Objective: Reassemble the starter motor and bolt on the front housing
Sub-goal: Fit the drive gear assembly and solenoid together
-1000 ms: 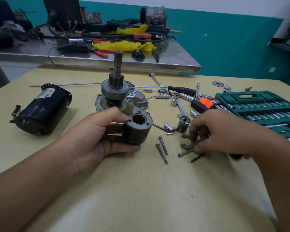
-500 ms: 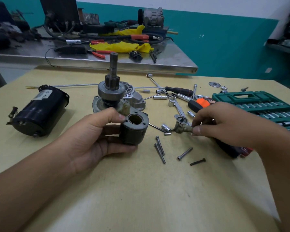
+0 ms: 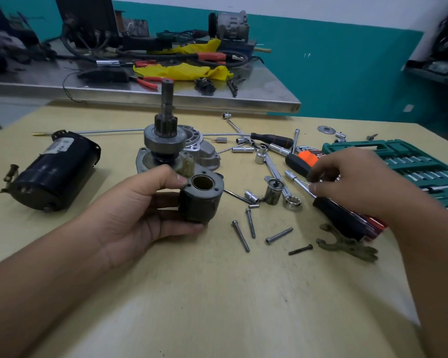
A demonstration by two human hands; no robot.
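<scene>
My left hand (image 3: 140, 218) grips a grey cylindrical housing (image 3: 201, 202) with a brass-lined bore, held upright just above the table. Joined to it behind my thumb is a plate carrying the pinion gear and shaft (image 3: 164, 135), which stands upright. The aluminium front housing (image 3: 207, 153) lies behind that. A black motor body (image 3: 55, 174) lies on its side at the left. My right hand (image 3: 352, 182) hovers over the tools, fingertips curled at the chrome shaft (image 3: 299, 182) of a black-handled driver; the grip is blurred. A brass-coloured shift fork (image 3: 347, 245) lies free near my right wrist.
Three silver bolts (image 3: 250, 223) and a dark bolt (image 3: 300, 249) lie between my hands. Loose sockets (image 3: 273, 193), wrenches and an orange-handled tool (image 3: 307, 158) are scattered behind them. A green socket case (image 3: 398, 161) sits at the right. A cluttered steel bench (image 3: 166, 95) stands beyond the table.
My right hand has left the spot in front of the bolts and moved back and right to the tools. The shift fork now lies uncovered. My left hand has kept its hold.
</scene>
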